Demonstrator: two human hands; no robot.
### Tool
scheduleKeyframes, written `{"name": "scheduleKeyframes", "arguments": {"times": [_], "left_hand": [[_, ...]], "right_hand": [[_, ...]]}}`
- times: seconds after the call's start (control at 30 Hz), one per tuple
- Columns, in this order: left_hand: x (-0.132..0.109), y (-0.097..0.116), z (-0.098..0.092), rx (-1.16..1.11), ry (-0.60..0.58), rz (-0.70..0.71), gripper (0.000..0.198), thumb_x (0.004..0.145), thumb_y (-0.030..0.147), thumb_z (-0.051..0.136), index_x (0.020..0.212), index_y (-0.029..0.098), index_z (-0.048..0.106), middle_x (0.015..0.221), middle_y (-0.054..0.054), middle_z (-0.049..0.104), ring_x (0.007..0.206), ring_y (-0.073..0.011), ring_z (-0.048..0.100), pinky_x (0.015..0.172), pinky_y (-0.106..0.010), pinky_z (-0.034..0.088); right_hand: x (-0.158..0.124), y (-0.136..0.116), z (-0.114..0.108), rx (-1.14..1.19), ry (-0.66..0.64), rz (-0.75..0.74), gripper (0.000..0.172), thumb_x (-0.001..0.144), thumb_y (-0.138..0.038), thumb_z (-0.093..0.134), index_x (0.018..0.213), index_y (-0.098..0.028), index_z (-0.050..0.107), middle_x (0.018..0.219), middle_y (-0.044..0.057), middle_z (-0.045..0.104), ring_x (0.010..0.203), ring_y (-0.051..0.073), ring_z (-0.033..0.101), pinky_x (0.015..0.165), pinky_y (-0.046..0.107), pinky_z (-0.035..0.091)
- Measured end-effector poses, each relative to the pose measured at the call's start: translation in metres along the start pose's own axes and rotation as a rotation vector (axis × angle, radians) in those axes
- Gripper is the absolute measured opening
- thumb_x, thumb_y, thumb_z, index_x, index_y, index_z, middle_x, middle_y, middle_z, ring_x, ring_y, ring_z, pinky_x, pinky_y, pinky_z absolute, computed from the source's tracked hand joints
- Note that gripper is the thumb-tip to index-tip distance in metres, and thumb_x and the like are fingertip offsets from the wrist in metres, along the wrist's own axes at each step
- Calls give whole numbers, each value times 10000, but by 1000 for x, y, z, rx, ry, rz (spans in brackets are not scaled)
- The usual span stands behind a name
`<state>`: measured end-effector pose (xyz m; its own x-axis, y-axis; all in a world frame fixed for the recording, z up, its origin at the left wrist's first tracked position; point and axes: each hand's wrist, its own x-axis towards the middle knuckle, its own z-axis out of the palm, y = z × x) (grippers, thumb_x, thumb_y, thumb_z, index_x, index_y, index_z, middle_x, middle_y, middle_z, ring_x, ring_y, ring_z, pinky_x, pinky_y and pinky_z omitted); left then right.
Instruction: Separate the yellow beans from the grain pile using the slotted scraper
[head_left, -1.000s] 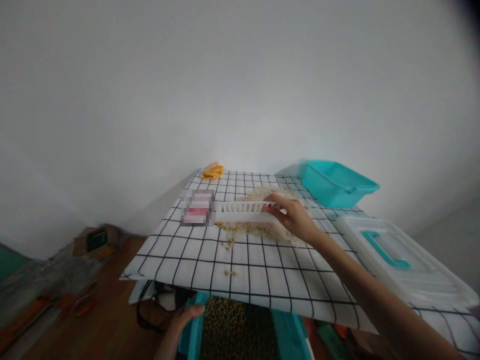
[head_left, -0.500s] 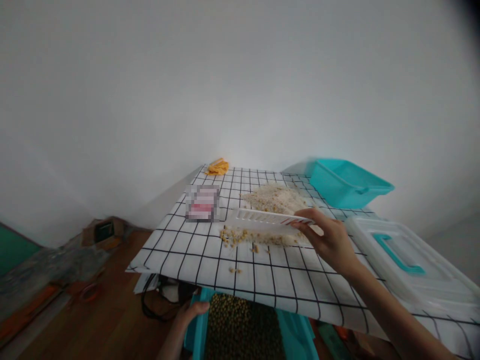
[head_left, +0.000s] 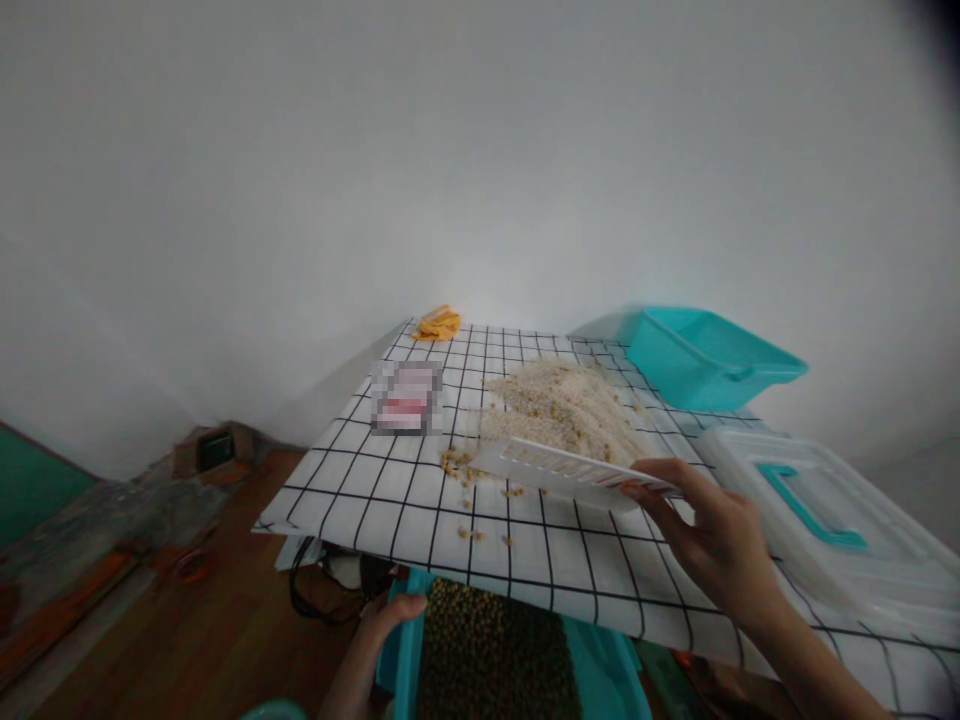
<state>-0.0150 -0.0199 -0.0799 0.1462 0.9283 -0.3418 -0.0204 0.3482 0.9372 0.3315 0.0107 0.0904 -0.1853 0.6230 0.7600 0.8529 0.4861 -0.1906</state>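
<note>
My right hand [head_left: 712, 525] grips one end of a white slotted plastic tray [head_left: 559, 472], held tilted on its long edge against the tabletop. Behind the tray spreads a heap of pale grains [head_left: 566, 405] with some yellow beans mixed in. A few loose yellow beans [head_left: 457, 463] lie off the tray's left end, with several more in front of it. Below the table's front edge, my left hand [head_left: 394, 612] holds the left rim of a turquoise bin [head_left: 600, 660]. Inside the bin is a mass of yellowish-green beans [head_left: 487, 640].
An open turquoise box [head_left: 694, 365] stands at the table's back right. Nearer lies a clear lid [head_left: 810, 520] with a turquoise handle. A blurred-out pink item [head_left: 407, 400] and a yellow cloth [head_left: 439, 324] rest on the left of the checked tablecloth [head_left: 360, 500]. A cardboard box [head_left: 214, 450] sits on the floor.
My right hand has moved the tray right and toward me, and its hand end now sits lower. Fewer beans lie in front of the tray. The left hand stays on the bin.
</note>
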Motion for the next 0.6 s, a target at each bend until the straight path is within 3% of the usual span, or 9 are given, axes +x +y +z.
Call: {"name": "scheduleKeyframes", "arguments": {"times": [0.1,0.2,0.33,0.5,0.6], "left_hand": [[-2,3,-1,-16,-3,33,611,449,373,940,1035,342,767,1320,-12,724,1368,-395,521,1140,-510,461],[-5,3,2,-18,-5,10,615,440,382,942,1026,327,764,1324,-24,723,1337,-407,553,1089,-515,512],[-5,-2,7,-6,46,35,624,462,420,918,1061,348,753,1365,-7,702,1380,-407,510,1114,-509,489],[1,1,5,-34,-1,-94,668,372,358,955,1015,322,777,1383,-17,697,1403,-418,479,1143,-502,451],[5,6,5,-97,-37,-181,618,419,362,944,1011,306,772,1375,-27,704,1375,-407,519,1126,-492,471]], "right_hand": [[-1,1,-1,-13,-8,-13,199,1056,-401,456,951,-271,565,743,-2,745,557,158,717,485,202,542],[-1,1,-3,-29,-22,-30,210,1066,-405,431,957,-272,550,739,-3,747,584,152,730,514,182,551],[-3,4,-6,-48,-43,-48,221,1069,-420,418,962,-272,542,724,1,742,563,153,725,505,183,550],[-8,7,-14,-77,-65,-60,233,1068,-432,413,961,-268,540,717,16,745,562,159,730,497,182,553],[-9,6,-18,-63,-72,-78,223,1068,-414,419,954,-271,546,712,14,750,565,168,734,486,187,554]]}}
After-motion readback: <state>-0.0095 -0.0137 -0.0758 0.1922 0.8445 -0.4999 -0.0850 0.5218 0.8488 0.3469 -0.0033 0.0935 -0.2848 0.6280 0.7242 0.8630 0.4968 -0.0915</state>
